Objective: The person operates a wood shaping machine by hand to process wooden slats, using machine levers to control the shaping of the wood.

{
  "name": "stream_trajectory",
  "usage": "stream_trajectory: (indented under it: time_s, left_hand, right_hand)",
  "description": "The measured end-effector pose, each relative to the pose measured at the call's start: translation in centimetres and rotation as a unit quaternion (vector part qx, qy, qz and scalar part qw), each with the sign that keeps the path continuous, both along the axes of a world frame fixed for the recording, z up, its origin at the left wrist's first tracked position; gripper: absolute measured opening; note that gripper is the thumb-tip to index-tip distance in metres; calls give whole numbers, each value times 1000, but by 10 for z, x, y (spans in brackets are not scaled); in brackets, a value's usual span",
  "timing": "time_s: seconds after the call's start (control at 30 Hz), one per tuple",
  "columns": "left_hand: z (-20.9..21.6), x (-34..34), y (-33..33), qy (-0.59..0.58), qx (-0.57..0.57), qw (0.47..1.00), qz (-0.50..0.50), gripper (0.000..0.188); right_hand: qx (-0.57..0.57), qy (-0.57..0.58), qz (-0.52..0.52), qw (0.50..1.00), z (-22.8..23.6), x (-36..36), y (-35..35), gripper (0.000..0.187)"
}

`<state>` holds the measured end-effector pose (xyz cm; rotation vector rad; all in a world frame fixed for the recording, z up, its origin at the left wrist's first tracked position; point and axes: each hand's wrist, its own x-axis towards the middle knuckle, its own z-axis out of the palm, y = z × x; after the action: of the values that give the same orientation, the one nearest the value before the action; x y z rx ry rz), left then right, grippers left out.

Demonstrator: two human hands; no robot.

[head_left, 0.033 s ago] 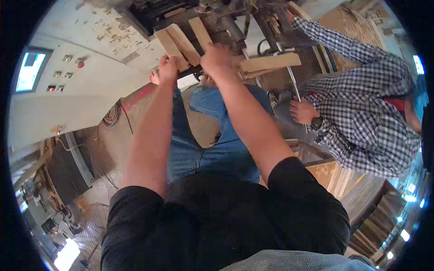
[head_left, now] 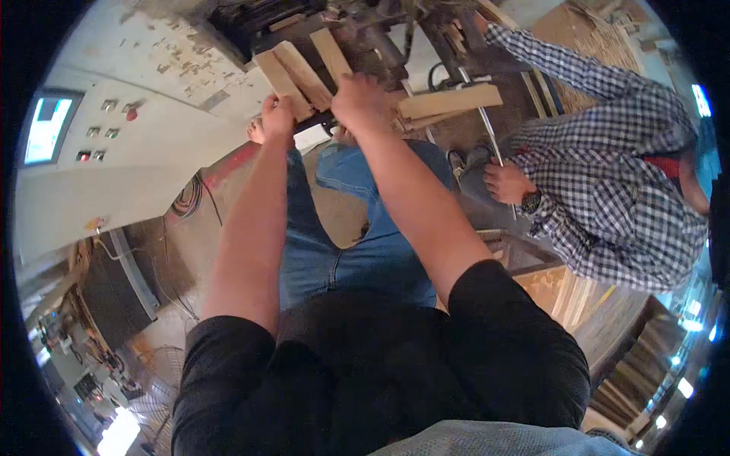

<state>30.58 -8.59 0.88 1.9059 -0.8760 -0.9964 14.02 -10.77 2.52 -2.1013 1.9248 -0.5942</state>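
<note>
Wooden paired slats slant lengthwise away from the left hand at their near-left edge, the right hand meeting the lone slat to their right, either grip's closure unclear.

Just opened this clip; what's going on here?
The person's left hand is at the near end of a pale wooden piece, one of two side by side. The right hand, blurred, is at the near end of a separate wooden strip. Beside them, a co-worker has one hand on a metal rod.
</note>
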Motion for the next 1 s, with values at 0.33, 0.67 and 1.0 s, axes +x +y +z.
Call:
stream_trajectory:
  time_s: [0.33, 0.67, 1.0]
  left_hand:
    - [-60, 22, -24, 147, -96, 984, 20, 40]
    - [-58, 46, -24, 234, -120, 965, 19, 40]
    - [-53, 31, -27, 158, -83, 984, -8, 39]
  right_hand:
    - [38, -206, -47, 977, 14, -2, -3, 30]
    - [64, -631, -65, 771, 66, -105, 84, 89]
    - [-127, -599, -257, 747, 7, -144, 66, 71]
